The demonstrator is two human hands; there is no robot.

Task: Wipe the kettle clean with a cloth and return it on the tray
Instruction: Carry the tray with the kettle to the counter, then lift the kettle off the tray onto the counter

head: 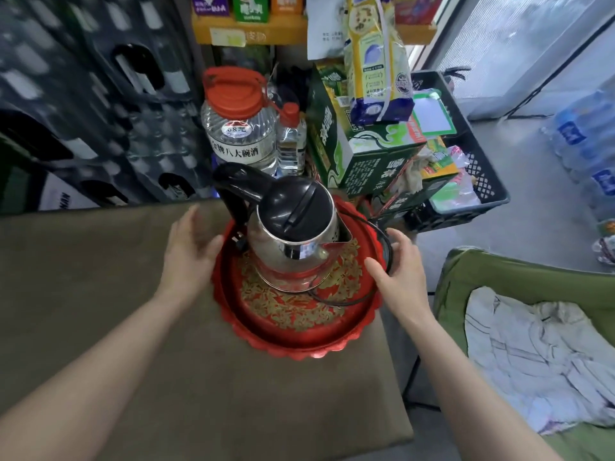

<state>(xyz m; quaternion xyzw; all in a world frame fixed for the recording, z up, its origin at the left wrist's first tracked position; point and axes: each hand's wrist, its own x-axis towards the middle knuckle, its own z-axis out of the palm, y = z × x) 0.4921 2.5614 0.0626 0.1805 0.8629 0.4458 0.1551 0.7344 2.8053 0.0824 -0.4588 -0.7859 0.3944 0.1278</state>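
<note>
Nearest, both forearms reach forward over the brown cushion (166,344). To the right a pale cloth (532,347) lies crumpled on a green seat (466,271), well apart from the hands, so wiping looks not yet begun. The left hand (188,247) is open, fingers spread, at the left rim of the red tray (299,341); the right hand (402,264) is open too, at the right rim over the black cord (382,234); neither clamps anything. They flank the tray, probably to steady it or to reach for the kettle. The kettle (296,234) stands upright on the tray, long axis vertical, spout toward the right hand, black handle (233,184) up and away to the left. Beyond stand a red-capped jug (239,134), green boxes (366,154) and a black crate (472,168).
</note>
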